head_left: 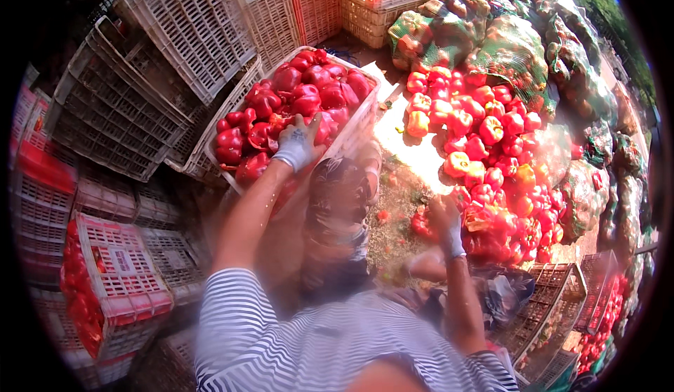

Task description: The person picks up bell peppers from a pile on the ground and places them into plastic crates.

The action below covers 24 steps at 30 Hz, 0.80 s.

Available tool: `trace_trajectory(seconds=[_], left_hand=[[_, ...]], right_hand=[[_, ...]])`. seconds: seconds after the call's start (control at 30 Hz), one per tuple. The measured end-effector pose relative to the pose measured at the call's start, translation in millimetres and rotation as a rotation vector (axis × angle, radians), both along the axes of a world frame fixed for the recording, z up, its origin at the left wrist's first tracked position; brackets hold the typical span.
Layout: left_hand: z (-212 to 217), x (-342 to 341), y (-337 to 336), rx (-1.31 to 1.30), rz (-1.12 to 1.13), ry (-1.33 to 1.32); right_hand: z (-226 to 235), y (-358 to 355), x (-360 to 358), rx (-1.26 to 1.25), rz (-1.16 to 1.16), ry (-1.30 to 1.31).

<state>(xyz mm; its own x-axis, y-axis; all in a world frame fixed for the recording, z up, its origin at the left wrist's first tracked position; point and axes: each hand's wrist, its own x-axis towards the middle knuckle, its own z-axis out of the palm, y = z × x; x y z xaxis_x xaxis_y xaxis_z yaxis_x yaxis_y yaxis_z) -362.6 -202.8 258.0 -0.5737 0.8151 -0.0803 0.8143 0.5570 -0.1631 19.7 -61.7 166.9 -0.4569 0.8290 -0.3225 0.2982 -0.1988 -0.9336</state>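
Note:
My left hand (298, 143), in a whitish glove, rests on the red bell peppers (312, 90) heaped in a pale plastic crate (361, 128). Its fingers and thumb stand apart against the peppers, and I see nothing gripped in them. On the right, my right hand (445, 222), with a pale glove cuff at the wrist, is at the near left edge of a loose pile of red and orange-red bell peppers (490, 131). Motion and glare smear its fingers. A red pepper (421, 222) lies just left of it; whether the hand touches it I cannot make out.
Stacked slatted crates (189, 27) stand left and behind the filled crate. A crate with red peppers (123, 265) sits at lower left. Green mesh sacks of peppers (511, 55) line the far right. A tilted brown crate (551, 308) is at lower right. Scraps litter the ground (393, 251).

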Motion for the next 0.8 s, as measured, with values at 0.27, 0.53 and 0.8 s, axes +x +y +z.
trace_trajectory(seconds=[0.27,0.53,0.8], left_hand=[[21,-19,35,0.397,-0.089,0.096],[-53,-36,53,0.308,-0.142,0.19],[-57,2,58,0.256,-0.222,0.139]], right_hand=[[-16,-21,48,-0.042,-0.083,0.011],[-48,-15,65,0.182,-0.05,-0.14],[-69,-12,66,0.017,0.002,-0.2]])
